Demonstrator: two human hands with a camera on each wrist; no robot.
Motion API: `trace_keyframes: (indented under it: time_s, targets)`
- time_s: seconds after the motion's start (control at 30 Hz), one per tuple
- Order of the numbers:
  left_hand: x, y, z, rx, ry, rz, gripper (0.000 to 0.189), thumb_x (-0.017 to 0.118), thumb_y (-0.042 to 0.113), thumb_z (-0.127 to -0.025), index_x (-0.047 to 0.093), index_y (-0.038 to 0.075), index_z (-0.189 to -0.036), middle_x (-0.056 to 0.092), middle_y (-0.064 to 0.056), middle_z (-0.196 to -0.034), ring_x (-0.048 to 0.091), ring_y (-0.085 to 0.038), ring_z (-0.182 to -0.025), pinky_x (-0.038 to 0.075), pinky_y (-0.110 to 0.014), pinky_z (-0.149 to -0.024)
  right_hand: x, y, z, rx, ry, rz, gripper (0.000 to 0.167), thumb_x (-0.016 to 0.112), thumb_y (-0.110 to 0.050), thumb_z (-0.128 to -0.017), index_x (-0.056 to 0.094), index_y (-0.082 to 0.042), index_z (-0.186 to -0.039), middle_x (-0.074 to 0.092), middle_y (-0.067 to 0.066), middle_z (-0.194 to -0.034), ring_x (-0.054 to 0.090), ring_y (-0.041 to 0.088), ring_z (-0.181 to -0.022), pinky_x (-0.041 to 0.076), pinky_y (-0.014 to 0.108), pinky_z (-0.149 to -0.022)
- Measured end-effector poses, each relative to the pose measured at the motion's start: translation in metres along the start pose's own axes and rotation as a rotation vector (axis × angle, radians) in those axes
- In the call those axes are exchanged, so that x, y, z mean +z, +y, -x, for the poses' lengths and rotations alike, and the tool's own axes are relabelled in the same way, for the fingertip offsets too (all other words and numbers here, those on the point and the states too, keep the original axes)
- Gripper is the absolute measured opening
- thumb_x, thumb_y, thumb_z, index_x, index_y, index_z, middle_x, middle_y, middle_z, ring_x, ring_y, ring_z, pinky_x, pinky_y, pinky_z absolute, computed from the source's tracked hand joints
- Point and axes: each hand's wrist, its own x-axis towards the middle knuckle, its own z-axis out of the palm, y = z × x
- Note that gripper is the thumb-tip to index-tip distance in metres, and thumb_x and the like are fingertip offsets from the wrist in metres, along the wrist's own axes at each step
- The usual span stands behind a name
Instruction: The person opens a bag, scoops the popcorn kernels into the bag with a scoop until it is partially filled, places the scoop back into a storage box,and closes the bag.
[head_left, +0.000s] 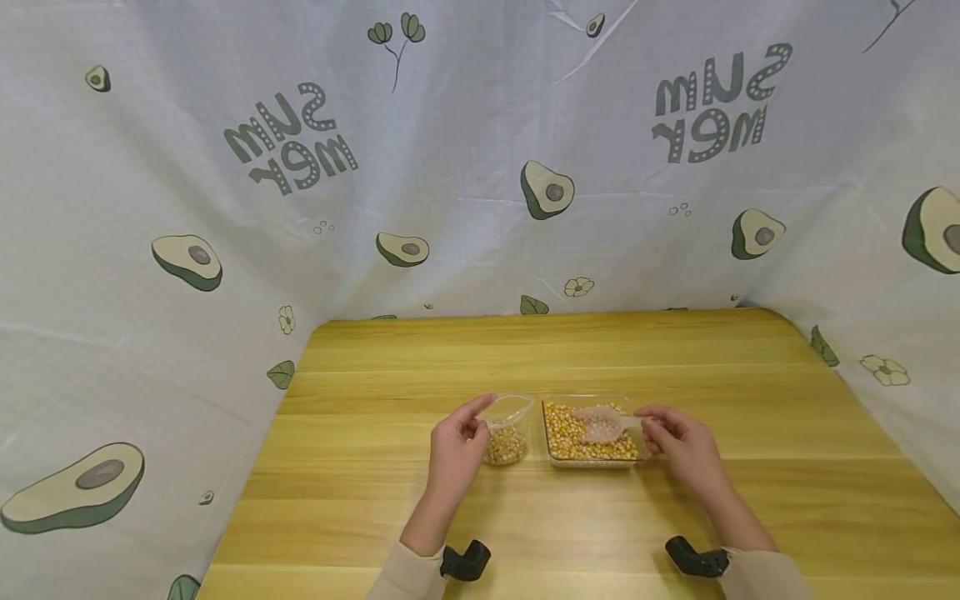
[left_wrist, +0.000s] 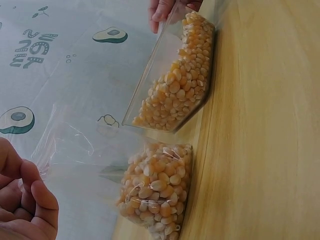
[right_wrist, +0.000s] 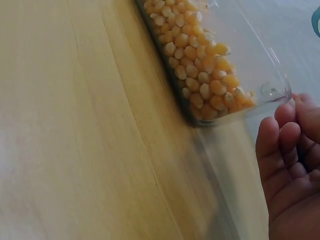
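A clear plastic bag [head_left: 507, 442], partly filled with corn kernels [left_wrist: 157, 185], stands on the table with its mouth spread. My left hand [head_left: 459, 446] pinches the bag's upper edge on its left side. Just right of the bag sits a clear rectangular container [head_left: 592, 464] holding more yellow kernels [right_wrist: 200, 70]. A translucent pinkish scoop [head_left: 600, 423] lies over the kernels in it, handle pointing right. My right hand [head_left: 684, 446] pinches that handle at the container's right rim. In the right wrist view the container's corner is right at the fingertips [right_wrist: 268, 131].
The wooden table [head_left: 360, 483] carries the bag and container near its middle. A pale curtain [head_left: 465, 108] printed with avocados hangs behind the table and along both sides. A black wrist mount [head_left: 467, 561] sits at the left sleeve, another mount [head_left: 697, 558] at the right.
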Motion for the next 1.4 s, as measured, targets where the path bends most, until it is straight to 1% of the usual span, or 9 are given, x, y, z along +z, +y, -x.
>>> trace_keyframes:
  time_s: [0.07, 0.27, 0.5, 0.57, 0.67, 0.8, 0.93, 1.2, 1.4]
  targets:
    - [0.000, 0.000, 0.000, -0.003, 0.003, 0.002, 0.042, 0.053, -0.005, -0.091, 0.072, 0.014, -0.123, 0.074, -0.008, -0.109, 0.044, -0.004, -0.058, 0.028, -0.012, -0.043, 0.001, 0.004, -0.001, 0.024, 0.000, -0.006, 0.030, 0.054, -0.019, -0.103, 0.064, 0.002, -0.123, 0.063, 0.002, -0.081, 0.057, 0.009, -0.065, 0.055, 0.029, -0.060]
    - [0.000, -0.001, 0.000, 0.007, 0.003, -0.003, 0.042, 0.053, -0.005, -0.091, 0.072, 0.013, -0.123, 0.074, -0.009, -0.112, 0.044, -0.003, -0.059, 0.028, -0.012, -0.044, 0.004, 0.007, -0.003, 0.078, 0.012, -0.057, 0.033, 0.055, -0.022, -0.103, 0.063, 0.003, -0.122, 0.060, -0.008, -0.076, 0.055, 0.007, -0.066, 0.053, 0.027, -0.060]
    - [-0.001, 0.000, 0.001, -0.010, -0.018, 0.016, 0.042, 0.052, -0.005, -0.092, 0.071, 0.013, -0.125, 0.067, -0.016, -0.088, 0.039, -0.002, -0.056, 0.027, -0.012, -0.044, 0.008, 0.006, -0.003, 0.124, 0.044, -0.148, 0.036, 0.055, -0.021, -0.103, 0.061, 0.009, -0.122, 0.059, -0.012, -0.080, 0.054, 0.003, -0.072, 0.051, 0.021, -0.063]
    - [0.000, 0.000, 0.002, -0.008, -0.016, 0.015, 0.042, 0.052, -0.005, -0.092, 0.071, 0.013, -0.124, 0.068, -0.014, -0.089, 0.039, -0.002, -0.056, 0.027, -0.012, -0.044, 0.009, 0.006, -0.003, 0.133, 0.049, -0.173, 0.034, 0.056, -0.021, -0.103, 0.062, 0.007, -0.121, 0.059, -0.013, -0.080, 0.054, 0.002, -0.072, 0.050, 0.020, -0.063]
    - [-0.001, 0.000, 0.002, -0.001, -0.014, 0.014, 0.042, 0.052, -0.006, -0.092, 0.071, 0.013, -0.124, 0.070, -0.013, -0.095, 0.039, -0.002, -0.056, 0.027, -0.012, -0.043, 0.010, 0.007, -0.002, 0.136, 0.053, -0.255, 0.024, 0.058, -0.020, -0.101, 0.068, -0.002, -0.115, 0.059, -0.013, -0.079, 0.053, 0.003, -0.072, 0.049, 0.020, -0.063]
    - [-0.001, 0.001, 0.003, 0.004, -0.017, 0.015, 0.042, 0.052, -0.006, -0.092, 0.071, 0.012, -0.124, 0.071, -0.013, -0.097, 0.038, -0.002, -0.055, 0.026, -0.012, -0.043, 0.011, 0.009, 0.000, 0.133, 0.040, -0.426, 0.014, 0.060, -0.017, -0.100, 0.073, -0.015, -0.105, 0.059, -0.011, -0.078, 0.053, 0.003, -0.069, 0.048, 0.020, -0.061]
    - [-0.001, 0.001, 0.002, 0.005, -0.011, 0.008, 0.041, 0.052, -0.005, -0.092, 0.071, 0.012, -0.124, 0.070, -0.013, -0.095, 0.039, -0.002, -0.056, 0.026, -0.012, -0.043, 0.012, 0.010, 0.001, 0.139, 0.011, -0.566, 0.014, 0.059, -0.016, -0.100, 0.073, -0.018, -0.103, 0.060, -0.010, -0.079, 0.052, 0.004, -0.068, 0.048, 0.020, -0.059]
    - [0.000, 0.001, 0.002, 0.015, -0.003, -0.001, 0.041, 0.052, -0.006, -0.091, 0.071, 0.010, -0.123, 0.067, -0.019, -0.087, 0.037, -0.002, -0.054, 0.025, -0.012, -0.043, 0.012, 0.011, 0.004, 0.131, -0.019, -0.636, 0.016, 0.058, -0.015, -0.100, 0.073, -0.019, -0.104, 0.063, -0.010, -0.082, 0.052, 0.002, -0.069, 0.049, 0.019, -0.060]
    - [0.000, 0.001, 0.002, 0.018, -0.010, 0.002, 0.042, 0.051, -0.007, -0.091, 0.072, 0.011, -0.123, 0.067, -0.020, -0.088, 0.035, -0.001, -0.054, 0.025, -0.012, -0.043, 0.011, 0.013, 0.004, 0.138, -0.027, -0.672, 0.017, 0.057, -0.015, -0.101, 0.073, -0.020, -0.105, 0.063, -0.009, -0.085, 0.054, 0.002, -0.072, 0.049, 0.019, -0.061]
